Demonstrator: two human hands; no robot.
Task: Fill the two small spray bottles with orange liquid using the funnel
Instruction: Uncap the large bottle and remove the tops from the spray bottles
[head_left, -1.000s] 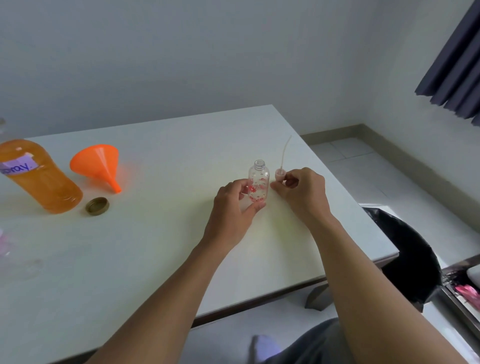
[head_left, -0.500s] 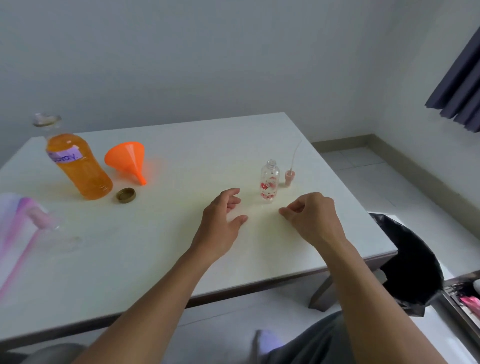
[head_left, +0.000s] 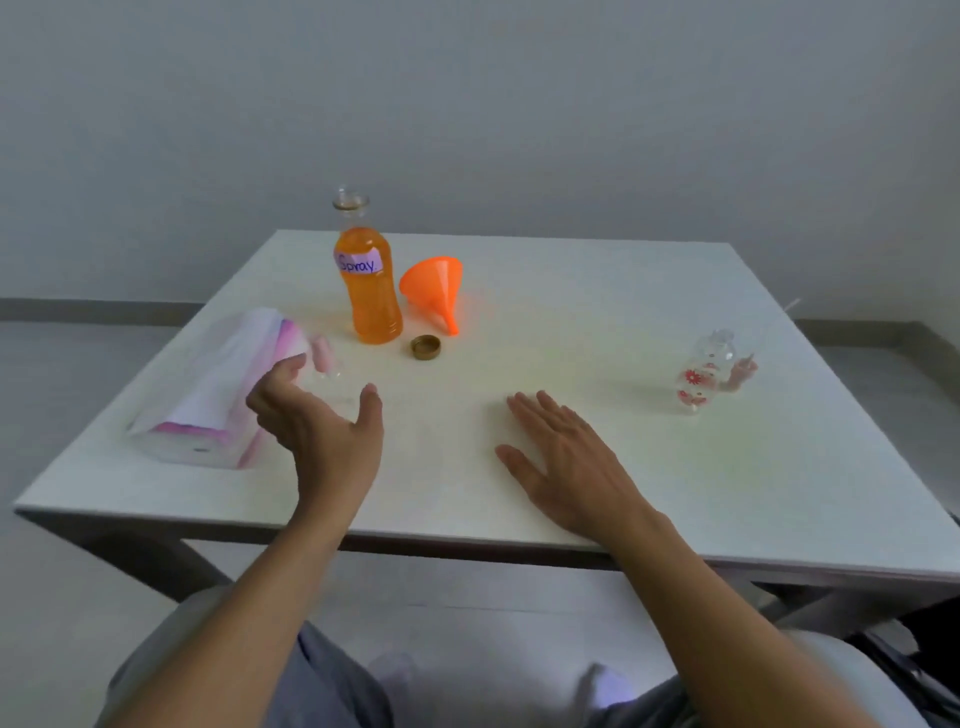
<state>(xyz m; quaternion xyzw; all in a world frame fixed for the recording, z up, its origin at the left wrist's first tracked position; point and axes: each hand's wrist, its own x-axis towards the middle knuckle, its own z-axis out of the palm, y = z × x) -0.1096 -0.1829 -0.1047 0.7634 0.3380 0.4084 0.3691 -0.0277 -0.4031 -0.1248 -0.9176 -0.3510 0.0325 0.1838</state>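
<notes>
One large bottle (head_left: 370, 296), one funnel (head_left: 435, 288), one cap (head_left: 426, 347).

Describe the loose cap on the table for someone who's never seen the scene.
On the white table, find the tall open bottle of orange liquid labelled "Spray" at the far side. The cap lies just right of its base, beside the spout of the orange funnel. It is a small round gold-brown ring, lying flat, far lower than both neighbours.

We note a plain domestic room: white table (head_left: 571, 312), bare grey wall (head_left: 467, 104), tiled floor (head_left: 78, 353) with skirting.
</notes>
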